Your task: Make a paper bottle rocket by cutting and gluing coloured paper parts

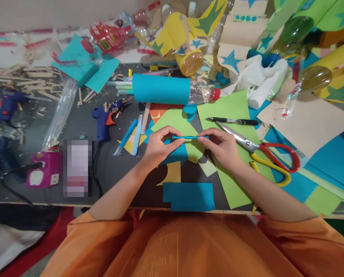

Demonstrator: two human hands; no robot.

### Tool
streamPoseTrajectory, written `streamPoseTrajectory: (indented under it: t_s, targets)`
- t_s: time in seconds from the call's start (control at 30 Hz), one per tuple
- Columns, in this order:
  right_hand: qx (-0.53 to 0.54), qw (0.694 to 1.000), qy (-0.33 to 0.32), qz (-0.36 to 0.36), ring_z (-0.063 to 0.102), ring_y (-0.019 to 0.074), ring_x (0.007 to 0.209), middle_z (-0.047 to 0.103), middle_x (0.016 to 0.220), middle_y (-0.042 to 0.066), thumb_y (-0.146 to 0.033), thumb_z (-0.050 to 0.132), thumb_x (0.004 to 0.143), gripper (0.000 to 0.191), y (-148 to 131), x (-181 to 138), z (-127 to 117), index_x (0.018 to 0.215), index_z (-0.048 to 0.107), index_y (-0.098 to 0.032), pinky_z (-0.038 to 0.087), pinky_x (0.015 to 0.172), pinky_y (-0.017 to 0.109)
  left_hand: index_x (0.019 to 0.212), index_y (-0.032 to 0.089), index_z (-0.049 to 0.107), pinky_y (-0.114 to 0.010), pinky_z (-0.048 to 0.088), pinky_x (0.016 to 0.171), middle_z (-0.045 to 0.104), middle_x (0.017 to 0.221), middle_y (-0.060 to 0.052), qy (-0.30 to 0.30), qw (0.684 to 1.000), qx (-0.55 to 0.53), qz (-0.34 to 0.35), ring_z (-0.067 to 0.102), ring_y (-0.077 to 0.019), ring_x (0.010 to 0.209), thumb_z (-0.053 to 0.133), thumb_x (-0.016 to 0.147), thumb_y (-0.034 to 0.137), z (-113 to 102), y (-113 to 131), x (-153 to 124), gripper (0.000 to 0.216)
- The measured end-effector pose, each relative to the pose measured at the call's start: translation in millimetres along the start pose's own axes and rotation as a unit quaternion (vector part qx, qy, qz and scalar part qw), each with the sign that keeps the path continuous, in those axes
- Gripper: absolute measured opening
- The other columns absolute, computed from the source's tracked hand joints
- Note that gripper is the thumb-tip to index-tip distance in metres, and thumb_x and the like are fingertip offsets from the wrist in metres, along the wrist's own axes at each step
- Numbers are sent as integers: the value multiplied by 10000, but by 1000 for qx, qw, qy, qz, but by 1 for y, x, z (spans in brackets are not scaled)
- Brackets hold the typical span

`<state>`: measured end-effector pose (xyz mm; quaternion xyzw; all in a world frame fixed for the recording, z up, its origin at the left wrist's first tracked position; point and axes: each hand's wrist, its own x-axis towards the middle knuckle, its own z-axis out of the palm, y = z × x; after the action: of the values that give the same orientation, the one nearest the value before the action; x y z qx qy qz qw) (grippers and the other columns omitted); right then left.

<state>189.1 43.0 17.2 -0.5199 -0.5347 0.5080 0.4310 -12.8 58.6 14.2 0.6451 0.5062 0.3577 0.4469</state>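
A narrow strip of blue paper [191,137], folded or rolled, stretches level between my two hands. My left hand [163,144] pinches its left end between thumb and fingers. At the other end, my right hand [222,148] grips it the same way. Beneath them lie scraps of green paper [173,119] and a blue paper rectangle [189,195] near the table edge. Just right of my right hand, scissors [248,144] with red and yellow handles rest on a green sheet [229,184], below a black pen [232,121].
Beyond my hands lies a plastic bottle wrapped in blue paper [162,88]. Left are markers [128,136], a blue glue gun [103,123], a purple power socket [43,173] and wooden sticks [30,79]. Paper-covered bottles [174,34] crowd the back; paper sheets [310,119] cover the right.
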Motion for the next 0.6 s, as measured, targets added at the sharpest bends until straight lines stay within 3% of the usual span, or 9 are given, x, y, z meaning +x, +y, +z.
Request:
streamPoseTrajectory:
  t_s: [0.13, 0.3, 0.6]
  targets:
    - [-11, 1000, 14, -9, 532, 118, 521, 672, 677, 5, -416, 729, 805, 203, 3, 1, -2, 788, 704, -216, 444, 494, 280, 775, 209, 684, -253, 535, 613, 716, 783, -30, 12, 999, -49, -12, 670, -158, 713, 714, 803, 445, -1, -1, 1, 240]
    - [-2, 998, 42, -39, 496, 106, 505, 630, 636, -12, -393, 746, 802, 193, 5, 1, -2, 741, 689, -219, 409, 476, 268, 766, 209, 683, -267, 539, 626, 708, 762, -22, 34, 997, -70, 0, 664, -158, 710, 754, 780, 422, -1, -4, 2, 225]
    - [-14, 997, 69, -41, 419, 97, 502, 538, 584, -35, -410, 778, 784, 277, 7, 0, -1, 691, 602, -219, 366, 463, 260, 728, 204, 612, -265, 528, 622, 648, 716, -6, 66, 995, -60, 38, 628, -138, 681, 765, 770, 520, 1, -4, 5, 353]
